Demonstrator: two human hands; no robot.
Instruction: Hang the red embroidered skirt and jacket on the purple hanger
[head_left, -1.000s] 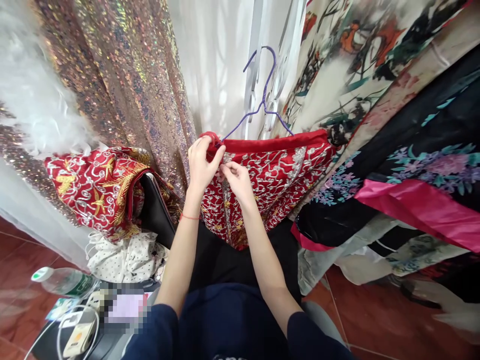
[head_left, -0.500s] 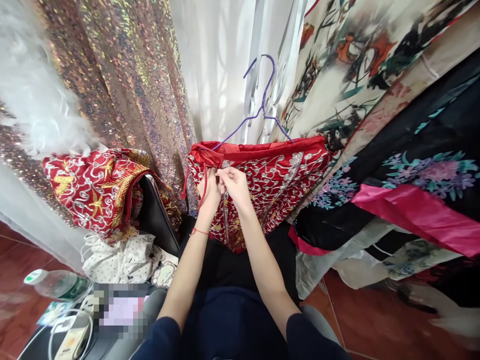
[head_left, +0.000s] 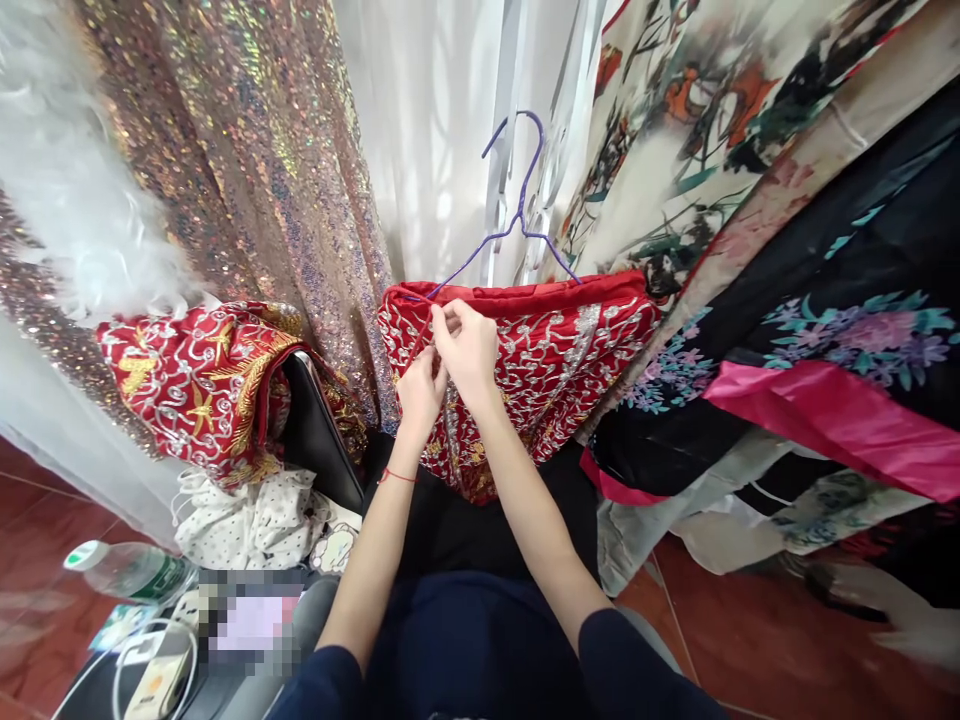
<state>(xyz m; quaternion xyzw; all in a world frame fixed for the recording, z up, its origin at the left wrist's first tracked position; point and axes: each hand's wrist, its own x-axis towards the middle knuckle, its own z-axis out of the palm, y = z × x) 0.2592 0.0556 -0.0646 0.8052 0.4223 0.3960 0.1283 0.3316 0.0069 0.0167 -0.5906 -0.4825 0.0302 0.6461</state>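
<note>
A red garment [head_left: 555, 360] with silver embroidery hangs folded over a purple wire hanger [head_left: 517, 215] in front of me. My left hand [head_left: 420, 392] is closed on the garment's left part, pinching a thin red tie that runs up to the waistband. My right hand [head_left: 466, 345] sits just above it with fingers pinched on the same red tie near the top edge. Both hands touch each other. A red string is tied round my left wrist.
A second red embroidered garment [head_left: 195, 385] lies over a black chair back at left. Sequined fabric [head_left: 247, 160] and white curtain hang behind. Floral robes [head_left: 810, 300] fill the right. A water bottle [head_left: 127, 568], a charger and cables lie at lower left.
My left hand dropped from the waistband's left corner down onto the cloth. My right hand rose toward the top edge, and the loose red tie ends are drawn in.
</note>
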